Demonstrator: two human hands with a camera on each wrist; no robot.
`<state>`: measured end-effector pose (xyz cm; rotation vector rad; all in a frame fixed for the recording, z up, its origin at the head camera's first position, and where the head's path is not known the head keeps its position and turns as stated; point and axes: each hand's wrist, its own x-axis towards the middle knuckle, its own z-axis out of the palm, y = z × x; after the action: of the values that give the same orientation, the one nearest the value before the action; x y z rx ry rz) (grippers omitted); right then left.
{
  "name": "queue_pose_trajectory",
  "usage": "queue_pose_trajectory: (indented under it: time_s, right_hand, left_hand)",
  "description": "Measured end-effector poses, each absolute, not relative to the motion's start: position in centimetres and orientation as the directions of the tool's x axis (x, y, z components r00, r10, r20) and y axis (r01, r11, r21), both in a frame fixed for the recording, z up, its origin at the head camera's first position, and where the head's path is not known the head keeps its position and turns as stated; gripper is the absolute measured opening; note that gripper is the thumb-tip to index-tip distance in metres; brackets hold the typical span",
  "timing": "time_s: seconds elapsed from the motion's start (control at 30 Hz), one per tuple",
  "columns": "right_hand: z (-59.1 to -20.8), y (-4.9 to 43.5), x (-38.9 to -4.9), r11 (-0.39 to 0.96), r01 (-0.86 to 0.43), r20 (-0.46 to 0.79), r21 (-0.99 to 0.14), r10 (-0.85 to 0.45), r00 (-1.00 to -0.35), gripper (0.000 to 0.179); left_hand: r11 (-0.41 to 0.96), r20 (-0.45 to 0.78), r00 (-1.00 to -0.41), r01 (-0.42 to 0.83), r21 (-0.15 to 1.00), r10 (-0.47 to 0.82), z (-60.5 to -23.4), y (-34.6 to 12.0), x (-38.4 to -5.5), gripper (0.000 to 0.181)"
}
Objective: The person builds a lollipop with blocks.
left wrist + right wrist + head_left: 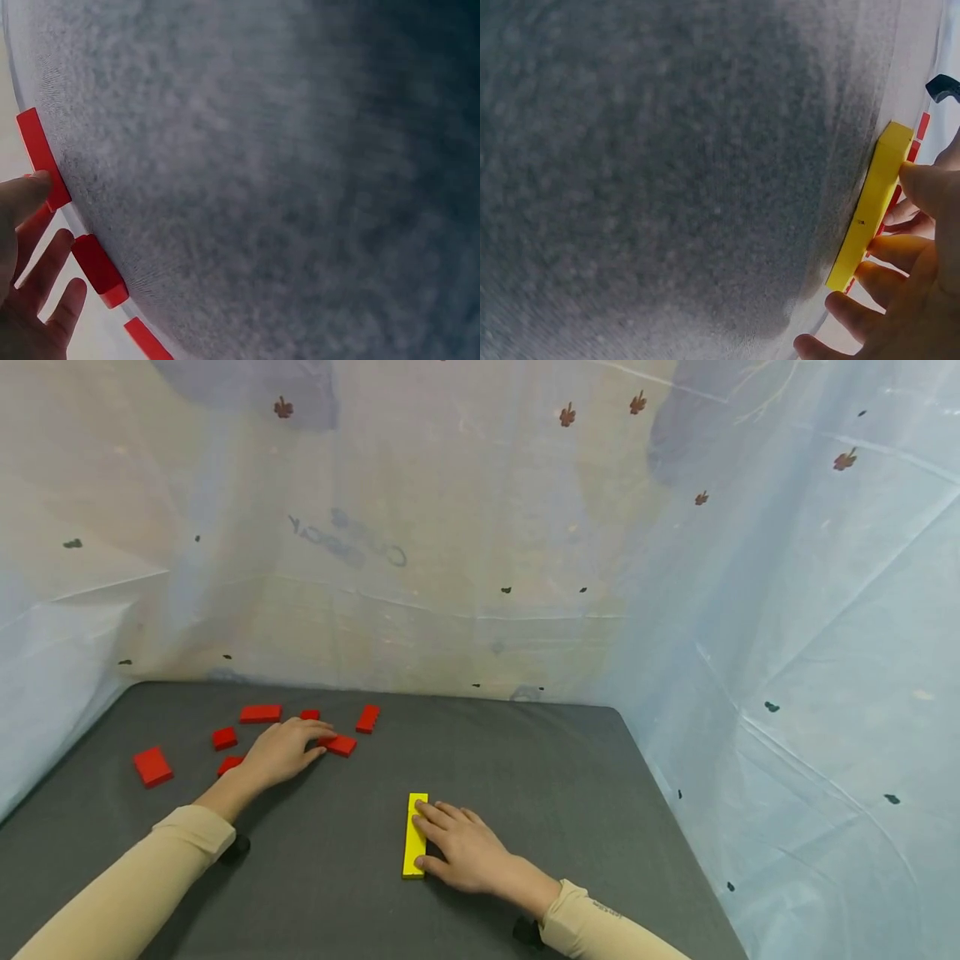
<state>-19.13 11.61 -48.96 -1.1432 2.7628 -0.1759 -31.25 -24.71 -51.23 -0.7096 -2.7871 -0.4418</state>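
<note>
1. Left grip (282,753) is nearly closed at the fingertips, thumb and forefinger set either side of one end of a red bar (342,746); how firm that pinch is, I cannot tell.
2. Right grip (467,853) is spread loosely, its fingers fairly straight and thumb apart, touching the long side of a yellow bar (413,843) without wrapping round it.
3. That yellow bar lies flat on the grey worktop (585,777) just left of the right grip, its length running away from the person; the red bar is well beyond it, to its left.
4. Around the left grip, the head view alone gives the whole scatter: a broad red block (153,767) and a small red block (224,738) to its left, a long red block (261,714) just beyond it, and an upright-lying red piece (367,718) beyond and to its right. Two more pieces are partly covered by the hand.
5. From the left wrist, the thumb shows on the red bar's near face, which the head view hardly reveals; two other red pieces appear beside the fingers.
6. From the right wrist, a small dark mark shows on the yellow bar's side, with red pieces and part of the left grip beyond.
</note>
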Motion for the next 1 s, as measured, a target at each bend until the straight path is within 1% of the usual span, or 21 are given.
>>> queue_pose_trajectory:
  time_s: [0.3, 0.57, 0.77, 1.0]
  right_hand:
    - [-48.8, 11.7, -19.2, 0.683, -0.715, -0.082, -0.146, -0.729, -0.68, 0.063]
    - [-48.8, 11.9, -19.3, 0.654, -0.742, -0.066, -0.145, -0.755, -0.653, 0.062]
    - [-48.6, 12.0, -19.4, 0.649, -0.748, -0.058, -0.14, -0.759, -0.648, 0.061]
    - [-48.6, 12.1, -19.3, 0.65, -0.745, -0.063, -0.148, -0.758, -0.649, 0.062]
  left_hand:
    - [0.821, 0.311, -0.845, 0.514, 0.247, 0.435, -51.4, -24.9, -31.3, 0.026]
    - [0.786, 0.264, -0.869, 0.493, 0.373, 0.419, -51.3, -24.7, -31.3, 0.024]
    - [0.762, 0.293, -0.859, 0.509, 0.4, 0.42, -51.1, -24.4, -30.9, 0.024]
    - [0.752, 0.307, -0.863, 0.501, 0.428, 0.4, -50.8, -23.1, -30.4, 0.023]
